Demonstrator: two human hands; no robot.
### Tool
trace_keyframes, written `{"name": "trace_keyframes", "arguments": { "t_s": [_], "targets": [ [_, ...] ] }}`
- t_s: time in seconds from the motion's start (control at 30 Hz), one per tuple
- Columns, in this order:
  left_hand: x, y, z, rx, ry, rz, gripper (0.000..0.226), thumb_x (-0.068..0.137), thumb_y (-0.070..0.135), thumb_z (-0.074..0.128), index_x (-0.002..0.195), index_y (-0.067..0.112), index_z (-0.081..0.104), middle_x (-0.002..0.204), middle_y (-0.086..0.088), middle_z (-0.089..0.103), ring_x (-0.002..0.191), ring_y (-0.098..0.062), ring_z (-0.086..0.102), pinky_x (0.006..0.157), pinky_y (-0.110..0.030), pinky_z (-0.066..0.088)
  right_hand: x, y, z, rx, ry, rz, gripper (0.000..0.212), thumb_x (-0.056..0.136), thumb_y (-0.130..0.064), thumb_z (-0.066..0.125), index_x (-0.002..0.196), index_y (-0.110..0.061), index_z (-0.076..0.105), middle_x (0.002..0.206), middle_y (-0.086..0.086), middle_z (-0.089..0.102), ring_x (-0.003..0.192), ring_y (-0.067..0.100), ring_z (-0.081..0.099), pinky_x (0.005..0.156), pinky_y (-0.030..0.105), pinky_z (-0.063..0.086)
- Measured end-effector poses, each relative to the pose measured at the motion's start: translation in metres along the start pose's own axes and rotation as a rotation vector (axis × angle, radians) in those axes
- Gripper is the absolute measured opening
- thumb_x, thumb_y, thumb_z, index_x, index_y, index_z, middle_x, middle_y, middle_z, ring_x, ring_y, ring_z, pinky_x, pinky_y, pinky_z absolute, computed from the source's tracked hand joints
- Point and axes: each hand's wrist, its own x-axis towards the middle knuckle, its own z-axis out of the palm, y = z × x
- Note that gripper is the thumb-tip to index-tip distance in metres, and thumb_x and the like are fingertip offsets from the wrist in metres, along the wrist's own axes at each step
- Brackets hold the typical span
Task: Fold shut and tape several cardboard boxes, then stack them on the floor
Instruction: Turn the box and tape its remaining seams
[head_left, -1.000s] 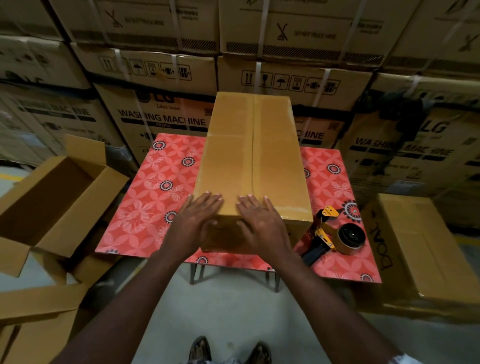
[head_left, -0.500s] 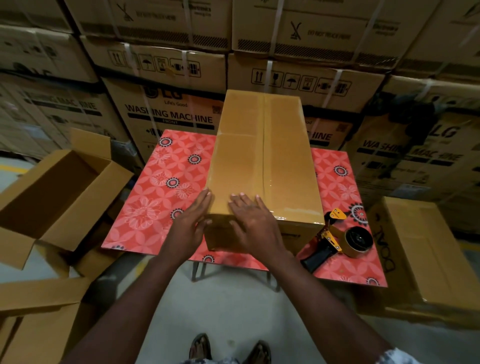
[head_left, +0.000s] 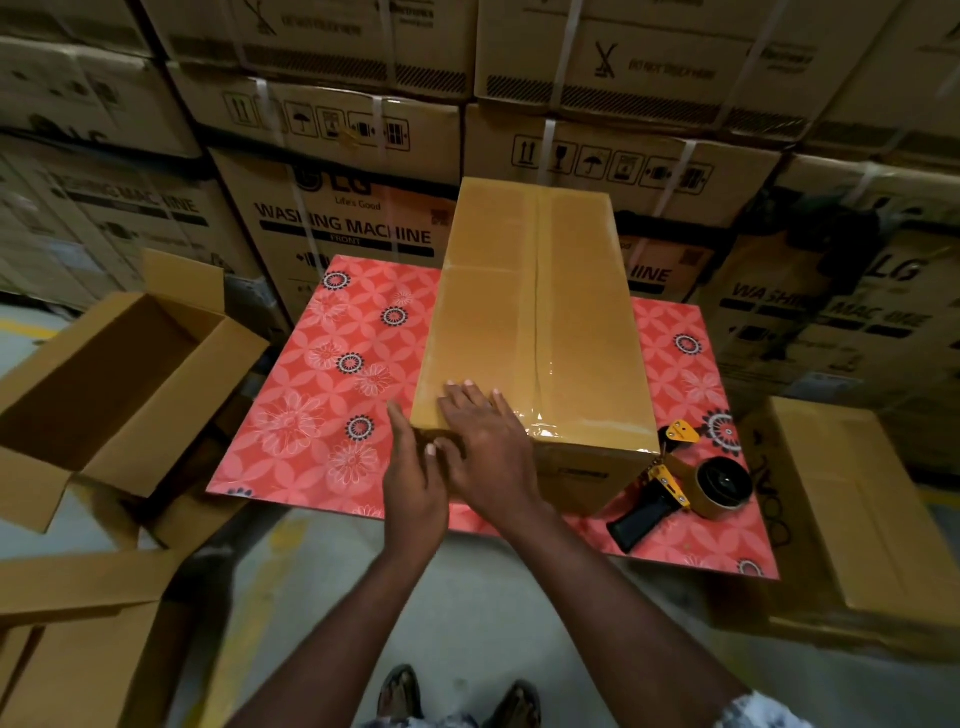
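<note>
Nearest, the right hand (head_left: 488, 441) is lying flat, fingers straight, on the near left corner of the box (head_left: 535, 322). The left hand (head_left: 415, 483) is pushing against the near face beside it, thumb up along the edge. Neither is gripping anything. The box is sitting lengthwise on the table (head_left: 322, 395), flaps shut, glossy tape running down its seam. By the look of it, the person is smoothing the tape end down, so the taping seems nearly finished. The next move is calling for a two-handed lift to the floor. The dispenser (head_left: 675, 483) is lying just right of the box.
</note>
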Motion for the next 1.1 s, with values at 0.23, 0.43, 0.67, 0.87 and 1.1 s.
{"name": "trace_keyframes", "arguments": {
  "t_s": [0.23, 0.43, 0.67, 0.87, 1.1],
  "targets": [
    [-0.014, -0.023, 0.019, 0.070, -0.183, 0.031, 0.072, 0.106, 0.041, 0.040, 0.162, 0.022, -0.002, 0.169, -0.013, 0.005, 0.156, -0.028, 0.006, 0.126, -0.051, 0.013, 0.005, -0.005, -0.006, 0.127, -0.073, 0.094, 0.052, 0.097, -0.039, 0.047, 0.143, -0.017, 0.058, 0.154, 0.001, 0.048, 0.148, 0.018, 0.037, 0.125, 0.042, 0.020],
    [-0.034, -0.020, 0.026, 0.361, -0.242, 0.025, 0.091, 0.104, 0.039, 0.050, 0.159, 0.011, -0.016, 0.161, -0.008, -0.034, 0.147, -0.016, -0.036, 0.123, -0.037, -0.016, 0.003, -0.016, 0.006, -0.060, 0.002, 0.123, 0.061, 0.093, -0.058, 0.052, 0.138, -0.018, 0.062, 0.147, 0.003, 0.056, 0.142, 0.021, 0.046, 0.123, 0.047, 0.020],
    [-0.045, -0.048, 0.000, 0.394, -0.372, 0.031, 0.096, 0.096, 0.019, 0.065, 0.161, 0.036, -0.004, 0.167, -0.008, -0.021, 0.155, -0.029, -0.012, 0.125, -0.044, 0.017, -0.002, -0.007, 0.012, -0.118, 0.020, 0.026, 0.061, 0.084, -0.033, 0.074, 0.141, -0.015, 0.059, 0.150, 0.002, 0.054, 0.142, 0.024, 0.045, 0.120, 0.051, 0.031],
    [-0.013, -0.026, -0.034, 0.123, -0.132, -0.258, 0.067, 0.104, 0.027, 0.054, 0.161, 0.015, 0.021, 0.167, -0.004, 0.021, 0.153, -0.021, 0.022, 0.119, -0.031, 0.021, -0.001, -0.009, 0.008, -0.103, -0.014, 0.054, 0.067, 0.093, -0.057, 0.055, 0.147, -0.017, 0.051, 0.154, 0.003, 0.048, 0.146, 0.023, 0.040, 0.123, 0.051, 0.023],
    [0.036, 0.015, -0.032, -0.072, -0.088, -0.190, 0.061, 0.104, 0.028, 0.054, 0.159, 0.020, 0.029, 0.162, 0.001, 0.034, 0.148, -0.016, 0.034, 0.120, -0.044, 0.033, -0.003, -0.015, 0.002, -0.138, -0.055, 0.038, 0.066, 0.093, -0.041, 0.033, 0.149, -0.009, 0.047, 0.157, 0.008, 0.044, 0.145, 0.028, 0.041, 0.119, 0.055, 0.028]
  ]
}}
